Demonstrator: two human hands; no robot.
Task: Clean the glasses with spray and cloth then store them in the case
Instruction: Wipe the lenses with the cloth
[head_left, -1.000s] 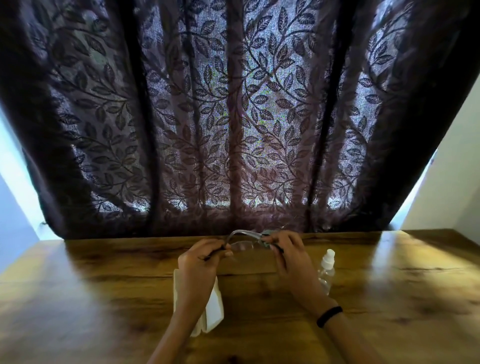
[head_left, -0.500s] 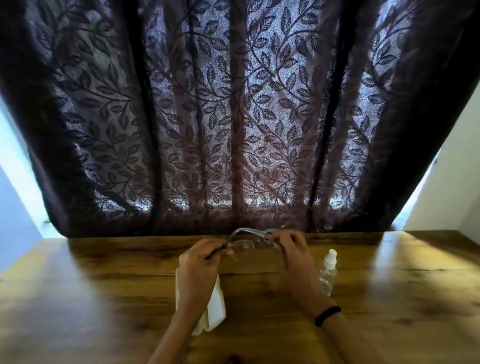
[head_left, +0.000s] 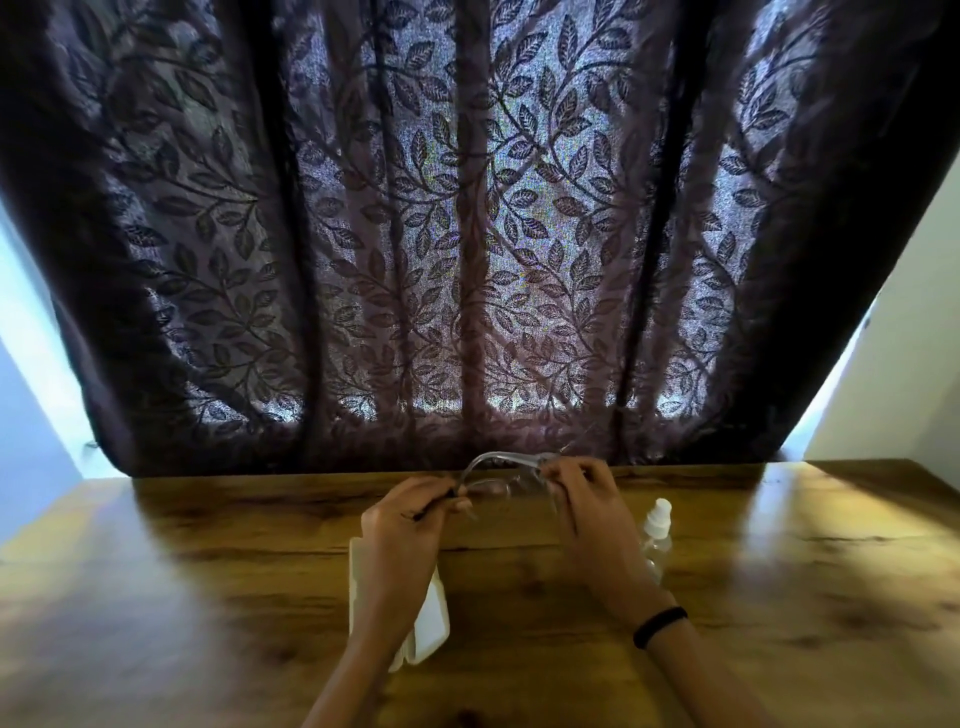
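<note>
Well, from the head camera, both hands are up over the wooden surface (head_left: 208, 597), and the glasses (head_left: 498, 475) hang between them, lifted clear of the wood, close to the far edge and right in front of the dark leaf-patterned curtain (head_left: 467, 234). The left hand (head_left: 402, 525) has its grip pinched tight on the left end of the frame, thumb and curled fingers closed on it. The right hand (head_left: 587, 504) takes the other end, its grip narrow too, fingers curled round the right side of the frame. The frame is clear and pale, its top bar arching between the two hands, and the lenses are hard to make out against the blur. Below the left wrist, a white folded piece (head_left: 431, 618) lies flat on the surface, partly hidden by the forearm; whether it is cloth or case, I cannot tell. Over on the right, just beside the right hand, the spray bottle (head_left: 657, 530) stands upright on the wood, clear body, white cap on top, untouched by either hand. A black band (head_left: 660, 626) circles the right wrist. Pale wall (head_left: 909, 364) shows to the right of the curtain.
</note>
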